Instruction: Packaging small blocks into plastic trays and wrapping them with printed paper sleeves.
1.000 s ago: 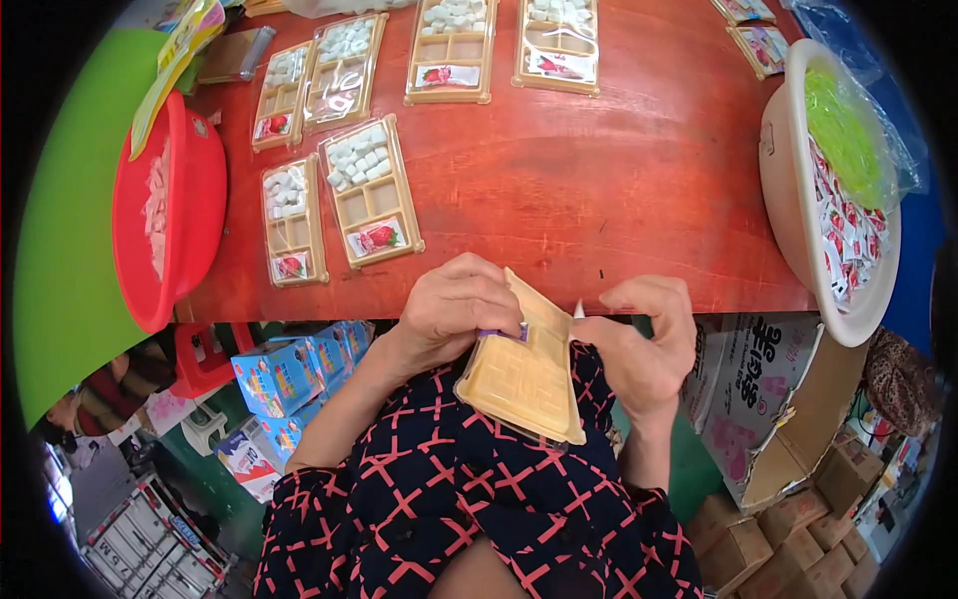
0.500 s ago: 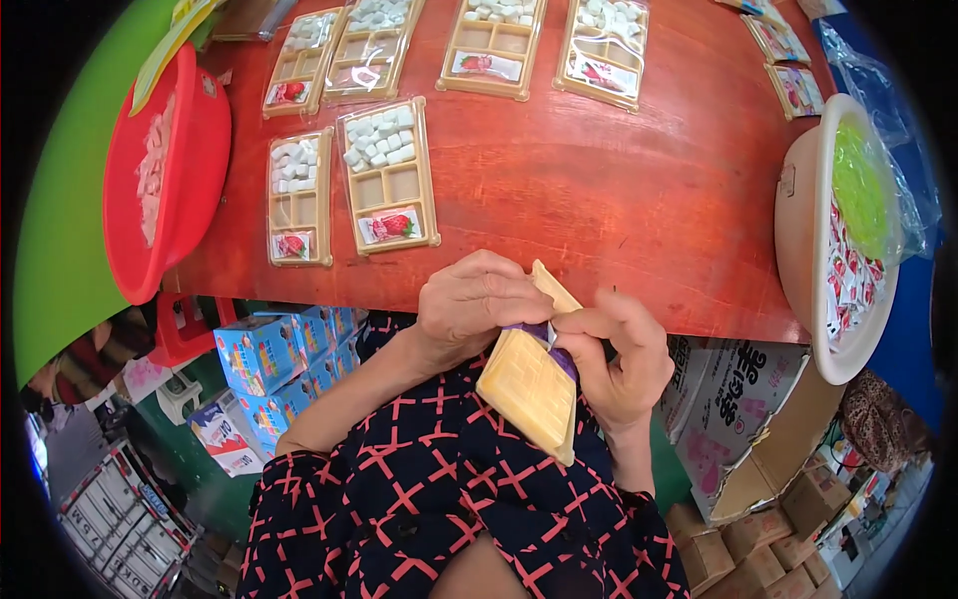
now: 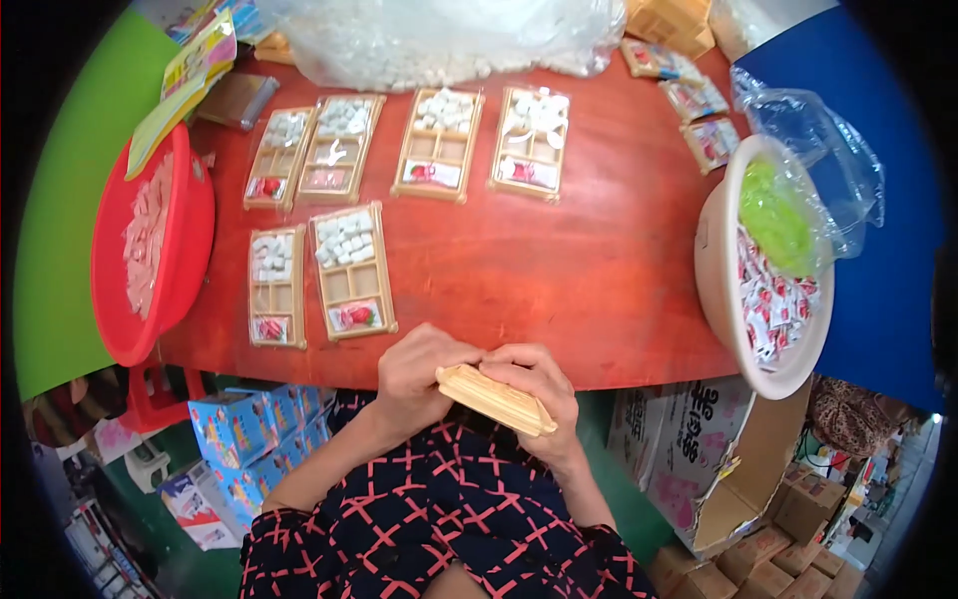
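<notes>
In front of my body, just off the table's near edge, I hold a tan plastic tray (image 3: 496,401), tilted and seen nearly edge-on. My left hand (image 3: 417,374) grips its left end, and my right hand (image 3: 539,387) has its fingers curled over the far side. What lies on the tray's far face is hidden by my hands. On the table beyond, a divided tray (image 3: 351,282) holds white cubes at one end and a strawberry-printed sachet at the other. A similar filled tray (image 3: 276,296) lies to its left, with several more farther back.
A red basin (image 3: 188,235) with pale pink packets stands at the left. The cream basin (image 3: 720,262) at the right holds sachets and a green bag. A large clear bag (image 3: 449,40) of white pieces lies at the back. An open carton (image 3: 704,454) sits below the table, right.
The tray has tipped from a lengthwise slant to lying crosswise, edge toward me. Its purple band no longer shows. The view has tilted up, bringing in the clear bag at the back.
</notes>
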### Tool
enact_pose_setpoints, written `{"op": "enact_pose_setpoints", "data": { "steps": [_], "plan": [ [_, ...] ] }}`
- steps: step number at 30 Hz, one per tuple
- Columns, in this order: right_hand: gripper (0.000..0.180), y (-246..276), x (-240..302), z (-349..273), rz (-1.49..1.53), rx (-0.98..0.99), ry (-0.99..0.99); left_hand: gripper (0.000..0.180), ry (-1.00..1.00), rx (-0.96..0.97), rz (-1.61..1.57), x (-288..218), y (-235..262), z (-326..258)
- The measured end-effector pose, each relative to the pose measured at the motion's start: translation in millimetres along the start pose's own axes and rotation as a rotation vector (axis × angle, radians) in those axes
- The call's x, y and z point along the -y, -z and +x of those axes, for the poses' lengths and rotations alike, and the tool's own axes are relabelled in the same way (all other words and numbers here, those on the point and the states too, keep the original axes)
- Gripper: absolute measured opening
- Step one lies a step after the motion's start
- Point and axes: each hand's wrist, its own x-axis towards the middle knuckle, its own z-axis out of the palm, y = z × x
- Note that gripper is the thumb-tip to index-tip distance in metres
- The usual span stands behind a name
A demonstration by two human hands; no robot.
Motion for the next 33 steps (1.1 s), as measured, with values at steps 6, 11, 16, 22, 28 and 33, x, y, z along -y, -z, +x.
{"op": "enact_pose_setpoints", "data": {
  "steps": [6, 11, 16, 22, 28, 33],
  "plan": [
    [0.024, -10, -3, 12, 0.182, -0.037, -0.232, 0.022, 0.295, -0.024, -0.049, -14, 4, -9],
    [0.031, -14, -1, 15, 0.296, -0.104, -0.360, 0.024, 0.367, -0.018, -0.261, -7, 1, -8],
    [0.043, 2, 0, 63, 0.032, -0.086, -0.242, 0.057, 0.433, 0.079, -0.125, -6, 27, 18],
    [0.053, 91, -8, 185, -0.254, -0.568, -0.193, 0.038, 0.125, -0.353, 0.314, 22, 190, 98],
    [0.050, 140, -51, 199, -0.540, -0.624, 0.023, 0.048, 0.775, -0.756, 1.018, 107, 394, 134],
    [0.036, 100, -42, 173, -0.499, -0.304, -0.200, 0.043, 0.976, -0.450, 0.835, 167, 411, 154]
  ]
}}
